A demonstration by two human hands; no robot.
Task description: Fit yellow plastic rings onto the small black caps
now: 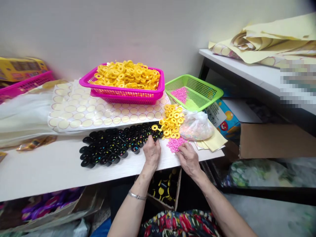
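On our left, a clear plastic bag (27,107) lies on the white table (56,164). Next comes a sheet printed with ovals (74,117), on which a magenta basket (125,95) is heaped with yellow rings (128,77). In front of the sheet, dozens of small black cups (106,148), many showing bright specks inside, stand crowded together. Our left hand (151,149), a silver bracelet (137,196) on its wrist, touches the right end of this group with curled fingers; we cannot tell whether it grips a cup. Just beyond those fingers, one yellow ring (154,127) rests over the cups. A loose pile of yellow rings (172,121) sits to their right, with a pile of pink pieces (175,144) nearer us. Our right hand (189,159) brings thumb and fingers together at the pink pile's right edge; we cannot tell whether a piece is pinched. Behind it are a knotted bag (197,126) and, farther back, a green basket (209,95) holding more pink pieces (180,94).
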